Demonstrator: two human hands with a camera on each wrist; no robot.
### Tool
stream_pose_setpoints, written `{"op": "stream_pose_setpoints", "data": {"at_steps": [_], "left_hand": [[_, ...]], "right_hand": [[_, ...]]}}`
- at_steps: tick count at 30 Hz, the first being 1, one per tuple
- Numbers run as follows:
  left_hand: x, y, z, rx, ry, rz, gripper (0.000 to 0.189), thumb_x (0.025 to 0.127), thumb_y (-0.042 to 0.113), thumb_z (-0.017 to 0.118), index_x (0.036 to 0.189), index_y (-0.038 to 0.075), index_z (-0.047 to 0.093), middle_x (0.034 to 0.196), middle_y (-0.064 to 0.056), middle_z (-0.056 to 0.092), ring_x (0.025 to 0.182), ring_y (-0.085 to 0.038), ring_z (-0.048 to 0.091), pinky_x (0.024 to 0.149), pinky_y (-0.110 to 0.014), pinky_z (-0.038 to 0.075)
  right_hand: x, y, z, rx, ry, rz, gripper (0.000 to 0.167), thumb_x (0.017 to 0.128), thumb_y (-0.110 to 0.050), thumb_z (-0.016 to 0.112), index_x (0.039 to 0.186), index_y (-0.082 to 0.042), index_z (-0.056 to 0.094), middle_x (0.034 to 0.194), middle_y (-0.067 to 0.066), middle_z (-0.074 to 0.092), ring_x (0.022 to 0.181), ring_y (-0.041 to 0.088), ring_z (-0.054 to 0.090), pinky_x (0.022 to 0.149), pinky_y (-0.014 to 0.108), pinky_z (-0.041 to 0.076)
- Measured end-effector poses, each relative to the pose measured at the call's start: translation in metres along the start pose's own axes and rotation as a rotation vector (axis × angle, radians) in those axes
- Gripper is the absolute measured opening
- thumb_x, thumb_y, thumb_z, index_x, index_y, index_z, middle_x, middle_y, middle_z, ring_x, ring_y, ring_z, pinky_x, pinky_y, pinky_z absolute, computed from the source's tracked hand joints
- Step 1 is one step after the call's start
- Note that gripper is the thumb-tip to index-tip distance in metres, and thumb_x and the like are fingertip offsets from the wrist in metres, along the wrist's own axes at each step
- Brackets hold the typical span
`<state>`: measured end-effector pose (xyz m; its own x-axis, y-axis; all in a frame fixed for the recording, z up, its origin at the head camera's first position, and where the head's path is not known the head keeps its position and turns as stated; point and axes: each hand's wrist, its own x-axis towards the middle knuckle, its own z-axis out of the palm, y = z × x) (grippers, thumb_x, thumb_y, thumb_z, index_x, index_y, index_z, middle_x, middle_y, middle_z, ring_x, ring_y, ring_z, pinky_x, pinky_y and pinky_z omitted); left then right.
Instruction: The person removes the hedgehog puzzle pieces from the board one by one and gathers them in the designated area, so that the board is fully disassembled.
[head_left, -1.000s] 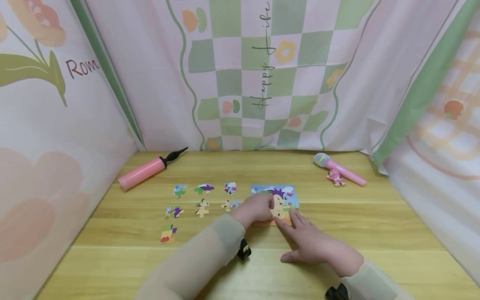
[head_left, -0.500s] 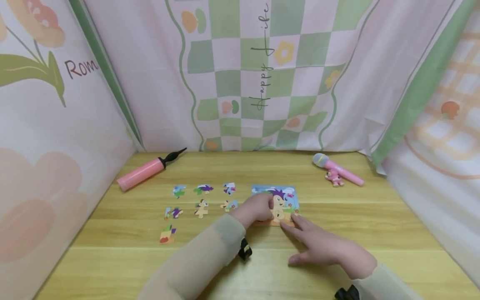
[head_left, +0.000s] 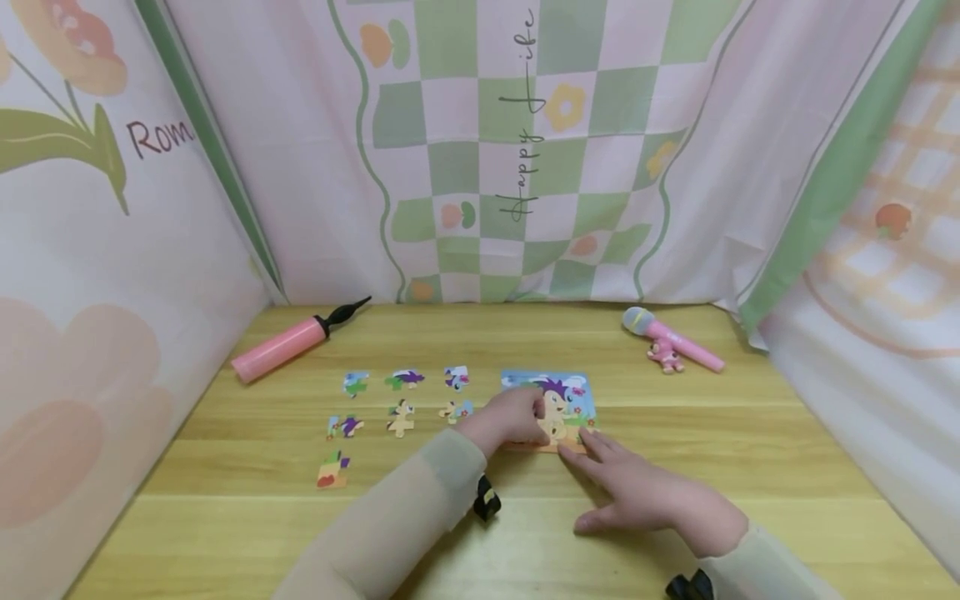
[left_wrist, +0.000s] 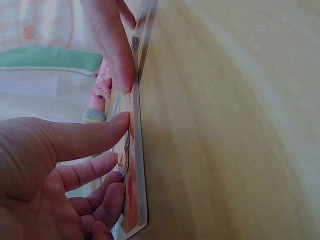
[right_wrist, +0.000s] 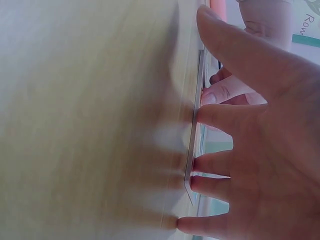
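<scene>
A colourful jigsaw puzzle (head_left: 582,398) in a flat tray, with a purple-haired cartoon animal on it, lies on the table. My left hand (head_left: 508,417) reaches over its left part. In the left wrist view, the thumb and index finger of that hand pinch at a thin puzzle piece (left_wrist: 125,150) that stands slightly raised; its picture is hidden. My right hand (head_left: 637,485) is spread, its straight fingers touching the tray's near right edge. The right wrist view shows fingertips against the tray rim (right_wrist: 194,135). Left of the puzzle lie several loose pieces, one a cream-coloured piece (head_left: 402,419).
A pink hand pump (head_left: 281,348) with a black nozzle lies at the back left of the wooden table (head_left: 555,558). At the back right are a pink toy microphone (head_left: 686,346) and a small pink figurine (head_left: 664,356). Printed curtains (head_left: 525,150) enclose the table.
My right hand has shifted slightly right along the tray's edge. The left hand stays at the same place on the puzzle. Loose pieces have not moved on the table.
</scene>
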<state>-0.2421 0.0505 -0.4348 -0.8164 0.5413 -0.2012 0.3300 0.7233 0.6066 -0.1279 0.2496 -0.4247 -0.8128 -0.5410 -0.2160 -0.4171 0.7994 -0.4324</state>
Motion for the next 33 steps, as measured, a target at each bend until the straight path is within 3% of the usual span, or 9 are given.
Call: {"op": "stream_pose_setpoints", "data": {"at_steps": [7, 14, 22, 27, 33], "left_hand": [[0.001, 0.001, 0.000, -0.029, 0.010, 0.004, 0.029, 0.079, 0.018, 0.083, 0.093, 0.013, 0.057, 0.086, 0.002, 0.057, 0.076, -0.016, 0.053, 0.064, -0.027, 0.044], [0.003, -0.003, 0.001, -0.124, 0.047, 0.004, 0.017, 0.089, 0.016, 0.074, 0.088, 0.013, 0.058, 0.084, 0.000, 0.057, 0.070, -0.015, 0.054, 0.059, -0.027, 0.047], [0.000, -0.022, -0.017, -0.210, 0.121, 0.055, 0.011, 0.090, 0.011, 0.071, 0.085, 0.011, 0.061, 0.083, 0.000, 0.059, 0.074, -0.015, 0.056, 0.066, -0.027, 0.050], [-0.017, -0.044, -0.044, -0.262, 0.133, 0.039, 0.006, 0.091, 0.009, 0.068, 0.090, 0.006, 0.062, 0.084, -0.003, 0.061, 0.076, -0.018, 0.058, 0.066, -0.031, 0.052], [-0.058, -0.084, -0.081, -0.239, 0.174, 0.009, 0.004, 0.090, 0.003, 0.064, 0.090, 0.002, 0.061, 0.081, -0.006, 0.061, 0.074, -0.019, 0.058, 0.065, -0.030, 0.051]], "right_hand": [[0.000, 0.001, 0.001, -0.009, 0.008, 0.004, 0.099, 0.079, -0.066, 0.066, 0.154, -0.012, 0.032, 0.156, 0.032, 0.013, 0.141, 0.052, 0.017, 0.107, 0.067, 0.022], [-0.002, -0.002, -0.001, -0.008, 0.008, 0.024, 0.099, 0.078, -0.066, 0.067, 0.155, -0.014, 0.032, 0.157, 0.031, 0.013, 0.141, 0.051, 0.016, 0.107, 0.067, 0.021], [-0.001, -0.002, 0.000, -0.007, 0.007, 0.044, 0.098, 0.078, -0.066, 0.068, 0.155, -0.015, 0.032, 0.158, 0.030, 0.013, 0.142, 0.050, 0.016, 0.108, 0.066, 0.020], [0.000, -0.002, 0.002, -0.003, 0.006, 0.035, 0.098, 0.079, -0.065, 0.068, 0.155, -0.014, 0.032, 0.157, 0.030, 0.014, 0.142, 0.051, 0.016, 0.108, 0.067, 0.020], [-0.001, -0.002, 0.003, 0.012, -0.003, 0.043, 0.096, 0.080, -0.063, 0.068, 0.155, -0.015, 0.032, 0.158, 0.029, 0.013, 0.142, 0.050, 0.015, 0.108, 0.066, 0.020]]}}
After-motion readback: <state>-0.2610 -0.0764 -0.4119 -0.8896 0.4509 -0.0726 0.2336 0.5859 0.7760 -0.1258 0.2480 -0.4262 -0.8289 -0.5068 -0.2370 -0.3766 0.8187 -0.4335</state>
